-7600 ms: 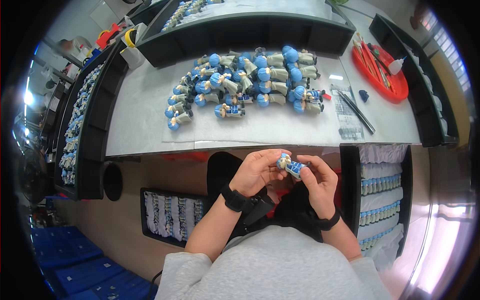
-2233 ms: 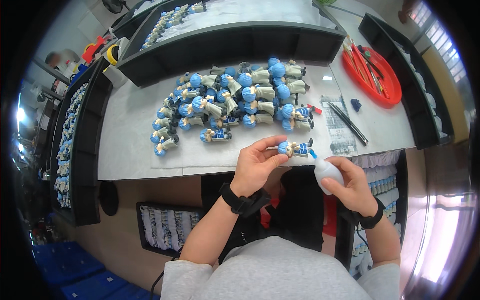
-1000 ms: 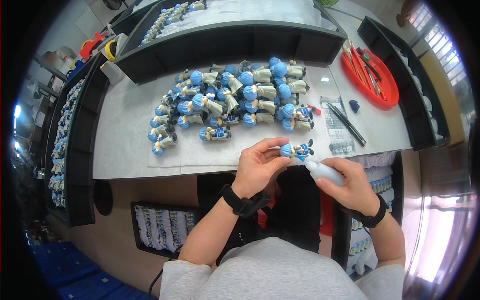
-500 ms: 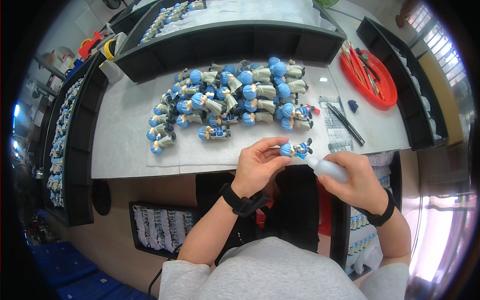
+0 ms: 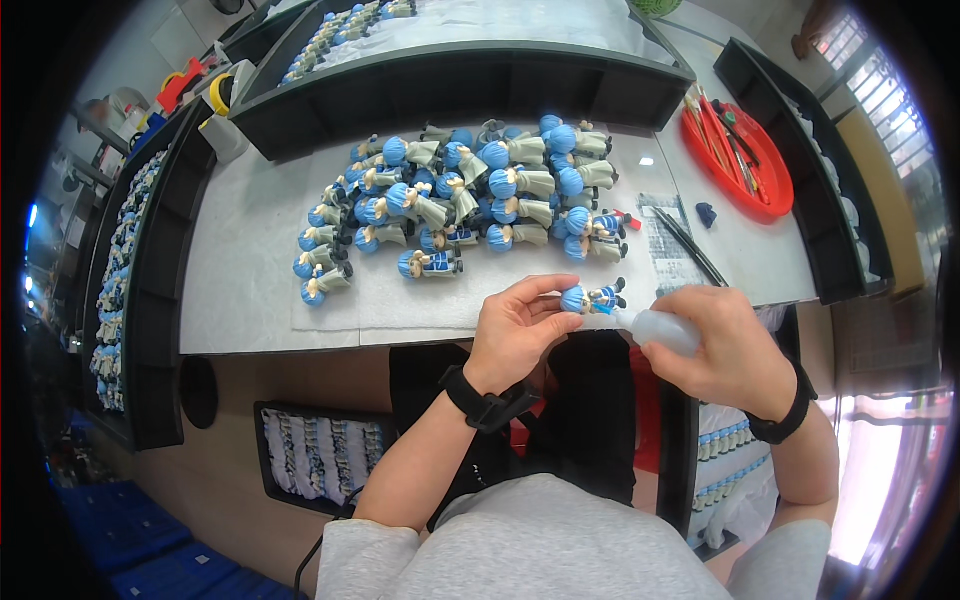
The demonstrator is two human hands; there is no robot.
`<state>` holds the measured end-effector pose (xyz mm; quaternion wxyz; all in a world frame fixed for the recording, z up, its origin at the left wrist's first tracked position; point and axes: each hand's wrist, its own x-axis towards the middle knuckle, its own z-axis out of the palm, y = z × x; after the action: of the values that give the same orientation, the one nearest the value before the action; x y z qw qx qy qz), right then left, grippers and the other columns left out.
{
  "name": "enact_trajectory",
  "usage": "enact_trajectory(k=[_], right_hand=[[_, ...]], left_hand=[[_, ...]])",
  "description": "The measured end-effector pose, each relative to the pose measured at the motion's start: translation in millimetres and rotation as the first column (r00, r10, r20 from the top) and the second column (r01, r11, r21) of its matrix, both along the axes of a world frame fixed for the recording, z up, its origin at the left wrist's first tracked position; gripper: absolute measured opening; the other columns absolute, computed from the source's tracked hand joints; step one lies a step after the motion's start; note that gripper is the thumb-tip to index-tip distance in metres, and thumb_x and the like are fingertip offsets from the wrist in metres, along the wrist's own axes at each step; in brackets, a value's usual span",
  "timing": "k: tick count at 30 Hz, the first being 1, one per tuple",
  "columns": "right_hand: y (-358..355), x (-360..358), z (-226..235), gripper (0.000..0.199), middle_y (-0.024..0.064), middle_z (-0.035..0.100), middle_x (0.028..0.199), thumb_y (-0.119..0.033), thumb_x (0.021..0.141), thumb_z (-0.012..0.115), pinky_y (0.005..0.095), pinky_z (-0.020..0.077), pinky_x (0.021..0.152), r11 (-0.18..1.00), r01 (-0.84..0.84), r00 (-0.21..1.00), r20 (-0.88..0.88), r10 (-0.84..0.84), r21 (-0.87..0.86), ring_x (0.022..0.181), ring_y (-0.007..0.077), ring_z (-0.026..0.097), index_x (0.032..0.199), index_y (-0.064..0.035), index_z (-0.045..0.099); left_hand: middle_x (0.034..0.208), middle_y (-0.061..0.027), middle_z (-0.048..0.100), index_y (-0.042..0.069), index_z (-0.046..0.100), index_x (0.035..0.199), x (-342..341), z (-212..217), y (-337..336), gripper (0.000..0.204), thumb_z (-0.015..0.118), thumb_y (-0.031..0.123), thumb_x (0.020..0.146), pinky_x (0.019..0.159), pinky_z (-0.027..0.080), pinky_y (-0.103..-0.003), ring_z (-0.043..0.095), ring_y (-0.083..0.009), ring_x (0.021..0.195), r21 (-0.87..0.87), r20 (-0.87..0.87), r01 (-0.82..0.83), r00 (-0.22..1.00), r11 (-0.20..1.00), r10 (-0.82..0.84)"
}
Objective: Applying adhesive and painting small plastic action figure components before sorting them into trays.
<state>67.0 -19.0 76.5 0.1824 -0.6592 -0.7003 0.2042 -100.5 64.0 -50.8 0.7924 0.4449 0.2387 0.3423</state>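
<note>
My left hand pinches a small blue-haired figurine by its head at the table's front edge. The figurine lies sideways with its dark feet to the right. My right hand is closed round a translucent squeeze bottle, tilted so that its nozzle points left. The blue tip of the nozzle sits at the figurine, just beside its head; whether it touches cannot be made out. Several more blue-haired figurines lie in a heap beyond my hands, most in pale grey-green, on a white cloth.
A large black tray stands behind the heap. Another black tray packed with figurines is at the left. To the right are a red dish of brushes, dark pens, a dark blue lump and a further black tray.
My right hand has shifted slightly right and turned, bringing the bottle nearer level. My left hand and its figurine have stayed almost in place.
</note>
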Motion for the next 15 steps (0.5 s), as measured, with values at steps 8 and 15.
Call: enact_trajectory(k=[8, 15], right_hand=[[-1, 2, -3, 0.025, 0.0194, 0.058, 0.069, -0.015, 0.064, 0.061, 0.034, 0.0469, 0.058, 0.998, 0.052, 0.997, -0.057, -0.054, -0.047, 0.061, 0.0309, 0.059, 0.079, 0.0059, 0.06], [-7, 8, -14, 0.027, 0.0186, 0.059, 0.07, -0.015, 0.066, 0.063, 0.0309, 0.0466, 0.058, 0.99, 0.099, 0.979, -0.167, -0.115, -0.103, 0.062, 0.0266, 0.06, 0.082, 0.0062, 0.059]], left_hand=[[0.098, -0.0114, 0.058, -0.005, 0.051, 0.109, 0, 4, 1, 0.038, 0.061, -0.007, 0.072, 0.078, 0.049, -0.026, 0.057, -0.0157, 0.09, -0.061, -0.011, 0.003, 1.0, 0.998, -0.003], [0.096, -0.0131, 0.058, -0.006, 0.049, 0.111, -1, 7, 1, 0.037, 0.058, -0.006, 0.075, 0.076, 0.05, -0.026, 0.059, -0.017, 0.087, -0.059, -0.008, 0.026, 1.0, 0.998, -0.026]])
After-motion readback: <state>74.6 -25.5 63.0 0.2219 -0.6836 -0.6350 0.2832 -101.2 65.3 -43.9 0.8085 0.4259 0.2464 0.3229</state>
